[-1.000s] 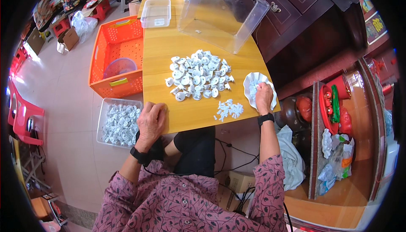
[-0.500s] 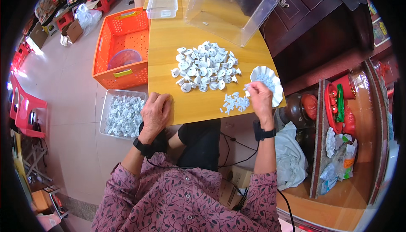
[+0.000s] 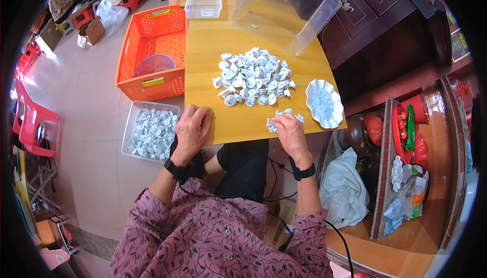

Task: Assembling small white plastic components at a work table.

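Note:
My right hand (image 3: pixel 290 130) pinches thumb and forefinger together over a small heap of tiny pale plastic pieces (image 3: pixel 299 118) near the table's front edge. It covers part of that heap, and whatever lies between its fingertips is too small to make out. On the table's front left corner rests my left hand (image 3: pixel 194 127), its fingers curled in and any content hidden. Farther back sits a large pile of white round plastic parts with stems (image 3: pixel 256 78). A white scalloped dish (image 3: pixel 334 120) holding pale blue bits stands to the right of my right hand.
Left of the table, a clear tub (image 3: pixel 127 143) full of similar white parts stands below an orange basket (image 3: pixel 152 89) with a purple colander (image 3: pixel 152 66) inside. A clear box (image 3: pixel 203 0) and a large clear bin (image 3: pixel 284 32) occupy the table's far end. Dark drawers (image 3: pixel 365 19) border the right.
My right hand has moved left from beside the scalloped dish to the small heap. My left hand stays at the table corner. The whole view has shifted slightly.

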A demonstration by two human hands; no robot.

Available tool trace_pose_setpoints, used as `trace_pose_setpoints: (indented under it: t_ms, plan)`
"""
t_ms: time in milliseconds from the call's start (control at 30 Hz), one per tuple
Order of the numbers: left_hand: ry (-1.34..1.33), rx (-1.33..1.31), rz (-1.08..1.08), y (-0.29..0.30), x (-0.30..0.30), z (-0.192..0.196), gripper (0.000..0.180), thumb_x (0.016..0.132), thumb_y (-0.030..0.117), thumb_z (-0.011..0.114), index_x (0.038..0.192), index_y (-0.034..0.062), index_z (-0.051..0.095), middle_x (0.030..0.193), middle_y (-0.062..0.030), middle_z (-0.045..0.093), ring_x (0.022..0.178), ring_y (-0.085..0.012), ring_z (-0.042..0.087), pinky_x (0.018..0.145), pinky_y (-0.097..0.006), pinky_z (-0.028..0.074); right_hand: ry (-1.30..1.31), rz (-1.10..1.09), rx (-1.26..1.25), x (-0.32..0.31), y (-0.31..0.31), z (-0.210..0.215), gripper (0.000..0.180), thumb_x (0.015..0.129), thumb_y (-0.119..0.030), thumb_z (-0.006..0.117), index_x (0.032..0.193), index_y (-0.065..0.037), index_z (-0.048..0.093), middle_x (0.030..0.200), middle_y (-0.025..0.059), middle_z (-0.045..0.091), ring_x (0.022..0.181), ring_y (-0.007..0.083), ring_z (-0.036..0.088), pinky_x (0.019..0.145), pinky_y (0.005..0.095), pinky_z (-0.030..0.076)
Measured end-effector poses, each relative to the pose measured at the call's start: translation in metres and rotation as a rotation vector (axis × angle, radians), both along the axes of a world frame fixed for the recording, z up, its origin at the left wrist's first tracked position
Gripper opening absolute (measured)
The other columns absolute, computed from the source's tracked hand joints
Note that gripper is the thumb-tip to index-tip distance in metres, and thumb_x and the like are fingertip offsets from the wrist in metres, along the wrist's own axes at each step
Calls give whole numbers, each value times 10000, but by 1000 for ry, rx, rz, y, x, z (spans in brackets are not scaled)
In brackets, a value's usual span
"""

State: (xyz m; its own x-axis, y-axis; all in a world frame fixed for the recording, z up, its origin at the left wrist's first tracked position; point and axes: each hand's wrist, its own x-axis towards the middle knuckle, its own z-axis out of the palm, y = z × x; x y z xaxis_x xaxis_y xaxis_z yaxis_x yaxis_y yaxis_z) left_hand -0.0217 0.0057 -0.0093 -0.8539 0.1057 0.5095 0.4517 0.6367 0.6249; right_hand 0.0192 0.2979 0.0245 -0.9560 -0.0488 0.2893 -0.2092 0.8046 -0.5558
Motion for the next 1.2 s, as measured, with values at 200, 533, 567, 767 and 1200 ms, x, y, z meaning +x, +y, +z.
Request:
trace_pose_setpoints:
  t_ms: [200, 533, 567, 767, 1200]
  plan:
    - [-5, 5, -1, 0, 0, 0, 139, 883, 116, 691, 1002, 44, 683, 877, -142, 599, 781, -324, 648, 664, -395, 520, -16, -58, -79, -1, -3, 4, 78, 842, -21, 696, 912, 11, 705, 873, 149, 662, 781, 278, 662, 704, 367, 521]
    - [2, 13, -10, -1, 1, 1, 142, 873, 99, 693, 1004, 46, 682, 870, -142, 599, 775, -329, 646, 659, -397, 518, 57, -171, -119, 3, 16, 1, 82, 869, -28, 660, 933, 13, 690, 858, 177, 695, 769, 301, 680, 690, 369, 534]
    - [0, 15, -11, -1, 1, 1, 143, 871, 97, 694, 1004, 46, 682, 869, -141, 599, 774, -329, 646, 656, -398, 517, 58, -174, -117, 4, 19, 0, 82, 869, -28, 660, 933, 13, 690, 858, 177, 695, 769, 301, 680, 690, 369, 534]
    - [9, 18, -8, 0, 0, -2, 144, 869, 91, 694, 1006, 47, 685, 861, -138, 594, 760, -324, 642, 646, -396, 513, -121, -333, -310, 9, 26, 2, 94, 867, -28, 657, 937, 28, 684, 850, 181, 693, 720, 283, 674, 662, 368, 528]
    - [-7, 4, -18, 0, 1, 1, 149, 874, 85, 691, 1017, 44, 684, 869, -140, 598, 765, -322, 643, 660, -397, 513, 3, -302, -190, 19, 32, 4, 96, 851, 33, 636, 926, 27, 695, 851, 176, 661, 771, 322, 666, 715, 391, 530]
